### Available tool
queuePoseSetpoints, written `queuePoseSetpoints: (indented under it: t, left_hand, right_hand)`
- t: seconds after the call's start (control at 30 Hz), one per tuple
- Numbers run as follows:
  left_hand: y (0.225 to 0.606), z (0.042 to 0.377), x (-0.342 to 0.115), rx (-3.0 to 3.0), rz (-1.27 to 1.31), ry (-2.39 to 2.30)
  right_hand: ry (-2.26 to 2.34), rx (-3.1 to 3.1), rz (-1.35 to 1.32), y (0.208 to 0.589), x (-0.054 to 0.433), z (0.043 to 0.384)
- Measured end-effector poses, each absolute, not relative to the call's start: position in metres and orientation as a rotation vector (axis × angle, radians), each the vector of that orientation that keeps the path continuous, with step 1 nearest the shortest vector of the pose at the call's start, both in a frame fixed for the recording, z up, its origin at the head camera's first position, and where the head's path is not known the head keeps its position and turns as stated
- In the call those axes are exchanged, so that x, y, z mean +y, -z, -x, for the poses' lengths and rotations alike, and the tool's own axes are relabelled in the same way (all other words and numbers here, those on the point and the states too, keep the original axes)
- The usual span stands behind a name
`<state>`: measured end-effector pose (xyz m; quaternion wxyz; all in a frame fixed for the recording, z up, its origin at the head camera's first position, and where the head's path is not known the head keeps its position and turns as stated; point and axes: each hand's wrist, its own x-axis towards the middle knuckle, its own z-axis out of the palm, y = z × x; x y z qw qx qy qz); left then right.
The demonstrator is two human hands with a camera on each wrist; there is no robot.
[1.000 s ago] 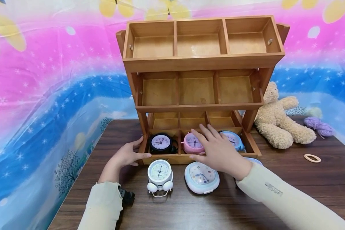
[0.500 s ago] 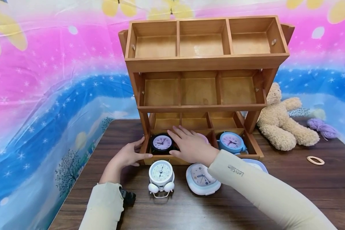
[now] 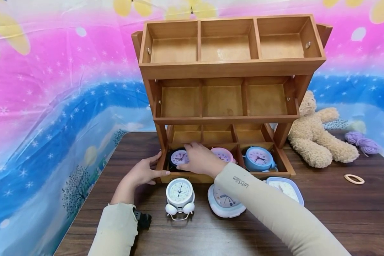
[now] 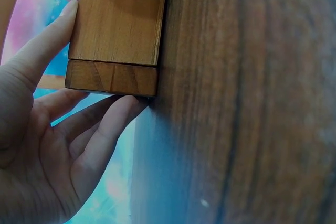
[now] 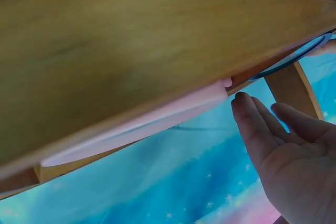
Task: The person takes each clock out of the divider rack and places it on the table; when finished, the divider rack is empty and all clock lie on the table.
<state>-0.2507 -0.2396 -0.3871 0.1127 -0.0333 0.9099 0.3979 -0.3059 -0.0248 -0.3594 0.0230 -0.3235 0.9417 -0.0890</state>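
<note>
Blk clock (image 3: 177,156) sits btm row, left, in wooden shelf (image 3: 230,70); L hand (image 3: 144,172), just left, pinches shelf's near-left corner. R hand (image 3: 201,158) over clock's right side, fingers loosely extended, contact unclear.

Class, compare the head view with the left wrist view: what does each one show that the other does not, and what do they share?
Only the head view: the teddy bear, the purple yarn, and the pink clock and blue clock in the lowest tray.

Only the left wrist view: the palm side of the left hand.

Both: the left hand against the end of the wooden shelf unit, the dark table and part of the colourful backdrop.
</note>
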Motion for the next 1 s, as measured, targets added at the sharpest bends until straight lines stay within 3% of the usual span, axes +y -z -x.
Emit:
queuePoseSetpoints:
  t: [0.4,1.0]
  left_hand:
    - [0.387,0.251,-0.240,2.675,0.081,-1.166]
    - [0.387,0.249,-0.240,2.661,0.071,-1.187]
  right_hand:
    - [0.236,2.912,0.839,0.361,-0.040,0.305]
    - [0.202,2.886,0.924,0.366,-0.046,0.303]
